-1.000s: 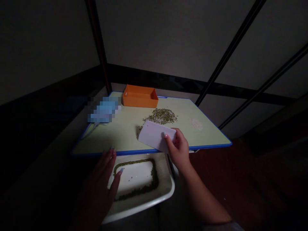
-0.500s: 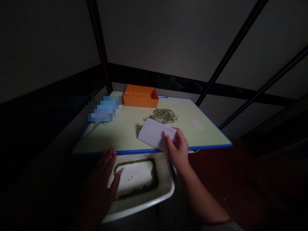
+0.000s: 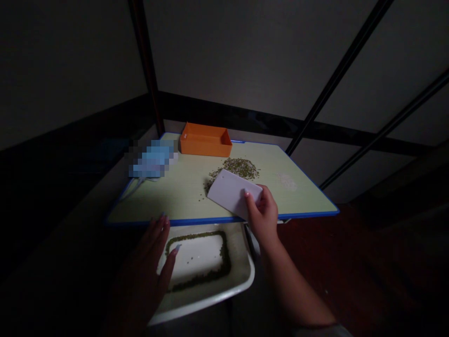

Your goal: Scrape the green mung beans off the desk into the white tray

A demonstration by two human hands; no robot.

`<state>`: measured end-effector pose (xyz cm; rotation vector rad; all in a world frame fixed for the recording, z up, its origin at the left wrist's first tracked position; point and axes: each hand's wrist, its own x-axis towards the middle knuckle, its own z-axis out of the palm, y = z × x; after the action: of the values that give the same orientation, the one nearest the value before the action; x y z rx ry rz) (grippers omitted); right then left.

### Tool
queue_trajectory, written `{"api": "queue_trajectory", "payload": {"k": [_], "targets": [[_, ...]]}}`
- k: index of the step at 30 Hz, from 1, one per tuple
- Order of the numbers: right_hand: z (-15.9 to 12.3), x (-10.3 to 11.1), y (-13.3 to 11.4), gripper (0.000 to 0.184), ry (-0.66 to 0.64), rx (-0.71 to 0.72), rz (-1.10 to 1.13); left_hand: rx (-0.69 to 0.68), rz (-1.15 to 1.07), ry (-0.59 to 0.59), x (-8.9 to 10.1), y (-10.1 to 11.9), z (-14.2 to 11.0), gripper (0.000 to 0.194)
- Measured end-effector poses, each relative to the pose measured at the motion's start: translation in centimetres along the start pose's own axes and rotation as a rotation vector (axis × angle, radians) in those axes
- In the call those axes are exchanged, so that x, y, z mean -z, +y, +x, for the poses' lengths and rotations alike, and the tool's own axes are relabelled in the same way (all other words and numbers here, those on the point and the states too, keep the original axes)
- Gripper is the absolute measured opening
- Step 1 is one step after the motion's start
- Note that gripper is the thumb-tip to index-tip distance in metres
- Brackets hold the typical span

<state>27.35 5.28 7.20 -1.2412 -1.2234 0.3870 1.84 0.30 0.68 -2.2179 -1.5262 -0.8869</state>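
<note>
My right hand (image 3: 264, 213) grips the pale scraper (image 3: 229, 191), its long axis slanting leftward and away over the desk (image 3: 168, 199), the green grains (image 3: 242, 167) just beyond it, farther from my left hand (image 3: 149, 262), whose hold on the white basin (image 3: 196, 255) I cannot tell.

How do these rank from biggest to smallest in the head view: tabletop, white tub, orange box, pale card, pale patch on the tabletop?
1. Tabletop
2. White tub, partly hidden
3. Orange box and pale card: too alike to rank; the card is nearer the camera
4. Pale patch
</note>
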Motion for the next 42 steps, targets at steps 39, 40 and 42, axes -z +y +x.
{"api": "queue_trajectory", "payload": {"k": [39,40,42], "targets": [[-0.5,-1.2,-0.5,0.015,-0.069,0.011,-0.008,-0.003,0.000,0.029,-0.1,0.0,0.1,0.067],[-0.5,-1.2,-0.5,0.015,-0.069,0.015,-0.006,0.000,-0.008,0.027,0.0,0.0,0.1,0.067],[-0.4,-1.4,-0.4,0.015,-0.075,0.021,-0.003,0.003,-0.020,0.023,0.0,0.0,0.1,0.067]]}}
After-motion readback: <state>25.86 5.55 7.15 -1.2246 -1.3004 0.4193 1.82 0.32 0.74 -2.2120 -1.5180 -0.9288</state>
